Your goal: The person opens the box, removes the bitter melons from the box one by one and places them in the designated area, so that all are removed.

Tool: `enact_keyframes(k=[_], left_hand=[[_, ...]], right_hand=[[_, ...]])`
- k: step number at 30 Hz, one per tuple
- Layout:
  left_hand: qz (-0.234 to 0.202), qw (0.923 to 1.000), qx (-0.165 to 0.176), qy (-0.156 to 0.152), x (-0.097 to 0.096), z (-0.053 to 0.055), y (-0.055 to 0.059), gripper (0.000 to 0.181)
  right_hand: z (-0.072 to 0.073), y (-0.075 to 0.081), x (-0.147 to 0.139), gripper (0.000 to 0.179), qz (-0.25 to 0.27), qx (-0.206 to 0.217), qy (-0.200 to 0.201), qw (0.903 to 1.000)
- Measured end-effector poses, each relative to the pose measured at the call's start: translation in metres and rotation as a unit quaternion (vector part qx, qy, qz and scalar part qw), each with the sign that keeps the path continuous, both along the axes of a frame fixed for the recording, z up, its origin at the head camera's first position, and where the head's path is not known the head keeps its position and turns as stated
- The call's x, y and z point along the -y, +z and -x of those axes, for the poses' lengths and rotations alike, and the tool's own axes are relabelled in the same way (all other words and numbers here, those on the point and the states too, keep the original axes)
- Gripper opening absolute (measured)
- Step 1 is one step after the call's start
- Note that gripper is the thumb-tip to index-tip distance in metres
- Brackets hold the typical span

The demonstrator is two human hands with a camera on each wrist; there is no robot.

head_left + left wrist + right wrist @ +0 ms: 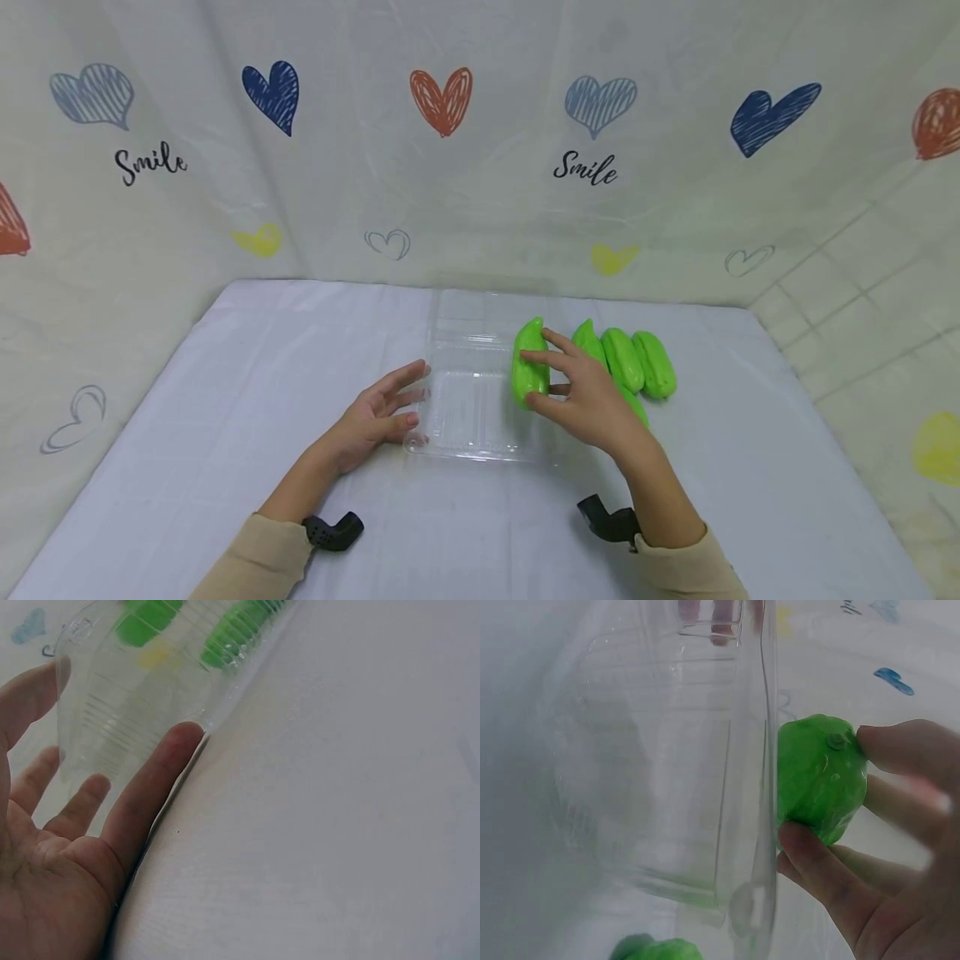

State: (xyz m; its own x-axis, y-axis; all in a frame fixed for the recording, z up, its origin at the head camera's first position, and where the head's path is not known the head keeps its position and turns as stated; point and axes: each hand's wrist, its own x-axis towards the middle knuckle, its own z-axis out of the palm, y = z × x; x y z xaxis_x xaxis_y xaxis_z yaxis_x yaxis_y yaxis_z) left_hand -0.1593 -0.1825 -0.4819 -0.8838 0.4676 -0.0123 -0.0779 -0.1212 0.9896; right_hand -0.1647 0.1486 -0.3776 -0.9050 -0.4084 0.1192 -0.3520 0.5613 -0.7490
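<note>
My right hand [592, 400] pinches a glossy green, banana-shaped piece [529, 368] between thumb and fingers. It is held upright-tipped over the right part of a clear plastic box [459, 417], whose lid stands open at the back. In the right wrist view the green piece [821, 776] appears just past the box's rim, its blunt end toward the camera. My left hand [371, 423] is at the box's left side, with fingers spread and fairly straight. The left wrist view shows the index or thumb tip touching the box wall [112, 712].
Several more green pieces [622, 360] lie close together on the white cloth [300, 350] right of the box, partly hidden by my right hand. Behind the table hangs a pale curtain [495, 208] printed with hearts.
</note>
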Motion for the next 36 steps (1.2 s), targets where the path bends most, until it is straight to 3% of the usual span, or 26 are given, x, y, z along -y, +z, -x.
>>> enact_keyframes(k=[36], left_hand=[[0.018, 0.9998, -0.003, 0.003, 0.002, 0.001, -0.003, 0.073]], right_hand=[[-0.009, 0.0, -0.037, 0.052, -0.034, -0.013, -0.031, 0.9989]])
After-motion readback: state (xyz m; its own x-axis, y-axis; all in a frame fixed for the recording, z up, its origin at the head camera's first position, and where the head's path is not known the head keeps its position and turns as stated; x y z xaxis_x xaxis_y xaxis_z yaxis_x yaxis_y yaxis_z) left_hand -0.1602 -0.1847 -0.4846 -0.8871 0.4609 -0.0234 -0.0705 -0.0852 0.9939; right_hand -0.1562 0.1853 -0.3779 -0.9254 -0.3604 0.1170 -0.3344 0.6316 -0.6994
